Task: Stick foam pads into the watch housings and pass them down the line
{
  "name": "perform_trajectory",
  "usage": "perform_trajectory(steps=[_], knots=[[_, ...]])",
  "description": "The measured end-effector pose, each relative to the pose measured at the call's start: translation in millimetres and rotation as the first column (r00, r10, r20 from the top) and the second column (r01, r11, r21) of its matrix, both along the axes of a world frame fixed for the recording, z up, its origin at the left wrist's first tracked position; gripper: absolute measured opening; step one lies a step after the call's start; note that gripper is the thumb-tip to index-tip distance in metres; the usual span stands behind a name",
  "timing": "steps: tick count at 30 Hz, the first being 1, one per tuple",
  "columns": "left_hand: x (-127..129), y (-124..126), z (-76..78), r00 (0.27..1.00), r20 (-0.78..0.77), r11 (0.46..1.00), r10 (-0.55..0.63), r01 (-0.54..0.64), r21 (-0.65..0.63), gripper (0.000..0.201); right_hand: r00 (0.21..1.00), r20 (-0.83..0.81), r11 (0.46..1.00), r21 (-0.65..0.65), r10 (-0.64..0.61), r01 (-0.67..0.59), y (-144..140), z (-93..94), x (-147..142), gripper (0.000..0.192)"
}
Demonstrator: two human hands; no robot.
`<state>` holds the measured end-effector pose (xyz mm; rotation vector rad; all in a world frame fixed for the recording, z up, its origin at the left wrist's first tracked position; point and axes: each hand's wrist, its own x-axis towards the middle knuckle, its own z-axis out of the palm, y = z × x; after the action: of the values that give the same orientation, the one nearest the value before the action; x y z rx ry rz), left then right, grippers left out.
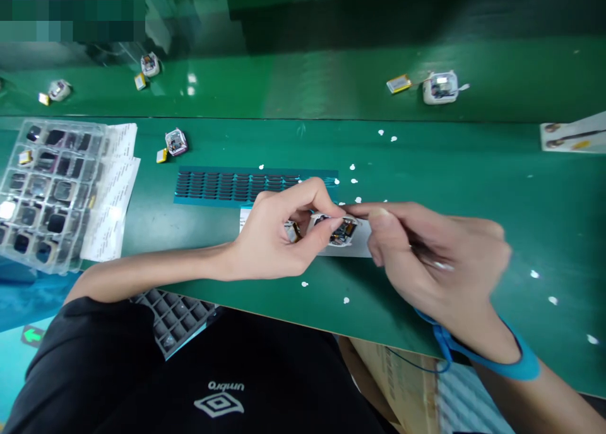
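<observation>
Near edge of green counter (473, 168): small open device casing (341, 230), white shell, exposed circuitry inside, gold battery (292, 232) alongside. Pinched by left hand (274, 238) at its rim; right hand (440, 257) closed, fingertips touching casing's far side. Judged light, rigid, fragile; best gripped by shell edges. Beyond: dark pad strip (237, 185). Left edge: clear parts tray (47, 187).

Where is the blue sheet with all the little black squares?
The blue sheet of small black square pads lies flat on the green table, just beyond the left hand, right of the clear plastic tray.

Head view, steeply down, close
</observation>
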<state>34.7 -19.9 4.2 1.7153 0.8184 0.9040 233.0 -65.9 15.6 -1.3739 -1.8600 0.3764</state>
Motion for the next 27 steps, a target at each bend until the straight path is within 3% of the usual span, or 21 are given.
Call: perform_trajectory(steps=[4, 8, 14, 17, 20, 23, 27], knots=[[-0.9, -1.2, -1.2, 1.000, -0.027, 0.995, -0.015, 0.018, 0.101, 0.005, 0.997, -0.050, 0.997, -0.042, 0.059, -0.061, 4.8, -2.9, -1.7, 0.011], [-1.8, -0.9, 4.0, 0.997, -0.036, 0.996, -0.061, 0.063, 0.060, 0.009, 0.985, -0.173, 0.988, -0.147, 0.012, -0.038, 6.6, -3.0, -2.9, 0.011], [-3.7, -1.1, 6.5, 0.993, -0.102, 0.990, -0.067, 0.079, 0.115, 0.007, 0.836, -0.549, 0.919, -0.344, -0.030, -0.193, 10.4, -1.0, -6.1, 0.022], [-5.2, 2.9, 10.4, 0.991, -0.108, 0.994, -0.078, 0.086, 0.071, 0.009, 0.809, -0.587, 0.904, -0.360, -0.028, -0.230, 13.2, -2.3, -2.7, 0.027], [-8.0, 12.8, 20.1, 0.964, -0.142, 0.973, -0.224, 0.212, -0.094, 0.010, 0.835, -0.551, 0.863, -0.417, 0.011, -0.287, 18.0, -5.6, 6.0, 0.039], [-11.8, 24.2, 28.7, 0.863, -0.248, 0.897, -0.439, 0.407, -0.172, 0.007, 0.831, -0.554, 0.800, -0.476, 0.051, -0.366, 24.6, -9.3, 16.4, 0.055], [-16.4, 32.5, 29.5, 0.750, -0.463, 0.866, -0.472, 0.492, -0.087, 0.012, 0.925, -0.379, 0.913, -0.383, -0.018, -0.140, 31.0, -9.4, 26.3, 0.065]])
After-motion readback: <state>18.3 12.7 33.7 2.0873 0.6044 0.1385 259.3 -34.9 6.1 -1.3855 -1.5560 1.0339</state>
